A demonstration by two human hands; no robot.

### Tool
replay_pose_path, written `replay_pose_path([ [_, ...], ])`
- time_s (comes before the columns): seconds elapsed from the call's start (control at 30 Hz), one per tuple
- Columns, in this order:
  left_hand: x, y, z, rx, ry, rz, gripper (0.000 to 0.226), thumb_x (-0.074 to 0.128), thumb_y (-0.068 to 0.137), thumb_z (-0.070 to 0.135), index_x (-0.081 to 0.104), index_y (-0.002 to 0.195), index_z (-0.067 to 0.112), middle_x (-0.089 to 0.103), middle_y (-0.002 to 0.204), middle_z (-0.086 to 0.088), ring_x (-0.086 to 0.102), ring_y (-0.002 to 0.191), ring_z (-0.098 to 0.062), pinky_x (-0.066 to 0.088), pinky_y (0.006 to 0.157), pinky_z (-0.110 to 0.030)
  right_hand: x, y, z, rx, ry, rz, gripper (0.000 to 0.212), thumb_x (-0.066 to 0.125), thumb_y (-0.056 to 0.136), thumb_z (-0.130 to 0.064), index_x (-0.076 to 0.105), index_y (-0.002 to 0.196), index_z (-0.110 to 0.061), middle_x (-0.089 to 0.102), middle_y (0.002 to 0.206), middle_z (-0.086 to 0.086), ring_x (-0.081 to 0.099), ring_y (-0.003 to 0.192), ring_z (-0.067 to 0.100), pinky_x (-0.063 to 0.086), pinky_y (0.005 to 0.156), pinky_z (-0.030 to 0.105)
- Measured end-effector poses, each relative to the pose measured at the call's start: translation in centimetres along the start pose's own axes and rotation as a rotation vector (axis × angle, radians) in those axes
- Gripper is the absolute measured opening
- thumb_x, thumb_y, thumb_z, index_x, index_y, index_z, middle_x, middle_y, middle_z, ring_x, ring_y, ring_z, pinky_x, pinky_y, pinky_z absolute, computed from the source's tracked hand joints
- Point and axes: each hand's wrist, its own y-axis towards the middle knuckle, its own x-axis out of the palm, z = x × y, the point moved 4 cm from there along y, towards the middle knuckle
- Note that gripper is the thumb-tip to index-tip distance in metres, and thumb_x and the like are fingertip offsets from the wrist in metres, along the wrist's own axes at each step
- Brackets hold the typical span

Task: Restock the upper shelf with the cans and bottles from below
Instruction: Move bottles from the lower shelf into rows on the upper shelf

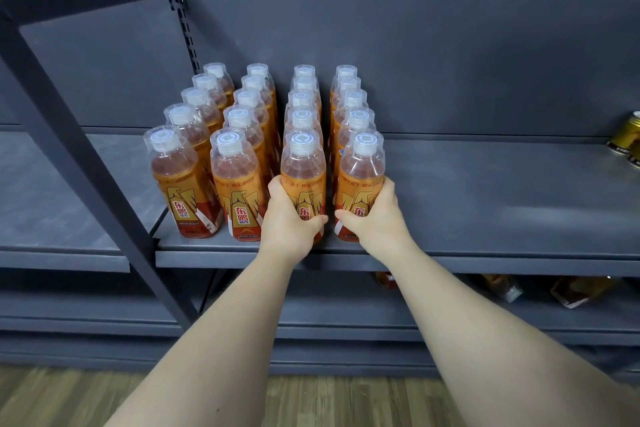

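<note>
Upper shelf (pixel 502 198), dark grey metal, stretches wide to either side of the left hand (pixel 289 218) and right hand (pixel 377 215). Beneath the forearms runs the lower shelf (pixel 346 308), where a few bottles lying on their sides (pixel 581 289) show to the right of the right arm. Twenty orange drink bottles (pixel 249 121) stand upright on the upper shelf in four rows of five, running straight away from the hands toward the back panel; two rows sit to the left of the left hand. The left hand wraps the third row's front bottle (pixel 303 170), fingers curled round its label. The right hand grips the fourth row's front bottle (pixel 362 170) the same way, the two thumbs near but apart. Both held bottles are upright at the shelf's front edge. Far to the right of the right hand, gold cans (pixel 627 135) sit on the same shelf, cut off by the frame edge.
</note>
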Motion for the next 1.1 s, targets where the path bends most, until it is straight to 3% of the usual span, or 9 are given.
replay_pose_path([
  [0.2, -0.4, -0.3, 0.3, -0.004, -0.008, -0.019, 0.100, 0.082, 0.080, 0.020, 0.012, 0.152, 0.020, 0.044, 0.143, -0.001, 0.046, 0.131, -0.024, 0.042, 0.106, -0.039, -0.4, -0.4, -0.1, 0.038, -0.008, -0.039, 0.090, 0.085, 0.078, -0.033, 0.027, 0.145, -0.021, 0.047, 0.138, 0.000, 0.052, 0.124, 0.020, 0.048, 0.098, 0.036],
  [0.33, -0.9, -1.3, 0.2, 0.001, 0.008, -0.003, 0.106, 0.082, 0.080, 0.029, 0.006, 0.154, 0.026, 0.040, 0.149, -0.003, 0.040, 0.138, -0.028, 0.040, 0.112, -0.049, -1.0, -1.7, 0.4, 0.069, -0.044, -0.064, 0.101, 0.085, 0.074, -0.044, 0.024, 0.151, -0.021, 0.047, 0.144, 0.001, 0.052, 0.128, 0.023, 0.050, 0.103, 0.046],
  [0.43, -1.3, -2.4, 0.3, 0.008, 0.017, 0.000, 0.099, 0.078, 0.085, 0.030, 0.008, 0.155, 0.023, 0.043, 0.148, -0.004, 0.041, 0.138, -0.027, 0.041, 0.111, -0.046, -1.3, -2.9, 0.6, 0.096, -0.070, -0.093, 0.102, 0.081, 0.078, -0.049, 0.019, 0.154, -0.020, 0.041, 0.152, 0.001, 0.049, 0.134, 0.023, 0.048, 0.105, 0.045],
  [0.57, -1.9, -4.2, 0.8, 0.031, 0.043, 0.003, 0.078, 0.073, 0.090, 0.029, 0.025, 0.150, 0.015, 0.049, 0.142, -0.003, 0.048, 0.132, -0.024, 0.043, 0.104, -0.037, -1.8, -4.3, 0.2, 0.082, -0.097, -0.110, 0.099, 0.075, 0.083, -0.051, 0.016, 0.157, -0.018, 0.035, 0.157, 0.002, 0.045, 0.138, 0.023, 0.045, 0.105, 0.041],
  [0.7, -2.4, -6.3, 0.9, 0.046, 0.107, -0.024, 0.061, 0.069, 0.093, 0.027, 0.037, 0.144, 0.015, 0.053, 0.136, 0.000, 0.049, 0.130, -0.020, 0.040, 0.097, -0.027, -2.0, -6.0, -0.1, 0.074, -0.151, -0.122, 0.085, 0.069, 0.089, -0.052, 0.023, 0.154, -0.021, 0.039, 0.154, 0.001, 0.046, 0.136, 0.023, 0.045, 0.104, 0.041],
  [0.8, -2.7, -7.8, 0.9, 0.098, 0.248, -0.065, 0.051, 0.065, 0.095, 0.029, 0.043, 0.139, 0.017, 0.054, 0.133, 0.002, 0.051, 0.127, -0.020, 0.036, 0.092, -0.023, -1.9, -7.3, 0.0, 0.008, -0.295, -0.136, 0.068, 0.065, 0.092, -0.049, 0.036, 0.148, -0.024, 0.048, 0.145, -0.001, 0.052, 0.129, 0.021, 0.049, 0.102, 0.042],
  [0.9, -2.8, -9.1, 0.5, 0.152, 0.470, -0.133, 0.055, 0.062, 0.096, 0.035, 0.040, 0.142, 0.016, 0.050, 0.140, -0.003, 0.051, 0.124, -0.022, 0.042, 0.098, -0.030, -1.6, -8.7, -0.1, -0.077, -0.465, -0.182, 0.057, 0.059, 0.097, -0.044, 0.039, 0.146, -0.023, 0.049, 0.144, 0.000, 0.051, 0.129, 0.021, 0.048, 0.101, 0.039],
  [1.0, -2.9, -10.1, 0.0, 0.197, 0.659, -0.202, 0.059, 0.058, 0.097, 0.039, 0.037, 0.145, 0.013, 0.046, 0.146, -0.006, 0.048, 0.130, -0.023, 0.042, 0.105, -0.035, -0.9, -10.1, -0.3, -0.156, -0.601, -0.290, 0.057, 0.054, 0.100, -0.045, 0.038, 0.149, -0.021, 0.045, 0.149, 0.001, 0.046, 0.134, 0.021, 0.046, 0.105, 0.039],
  [1.1, -3.5, -10.6, -0.5, 0.237, 0.779, -0.249, 0.064, 0.056, 0.098, 0.042, 0.032, 0.150, 0.011, 0.037, 0.154, -0.008, 0.036, 0.141, -0.026, 0.031, 0.114, -0.037, -0.1, -11.2, -0.4, -0.175, -0.674, -0.382, 0.061, 0.051, 0.100, -0.049, 0.036, 0.152, -0.021, 0.040, 0.154, 0.000, 0.039, 0.141, 0.020, 0.041, 0.110, 0.040],
])
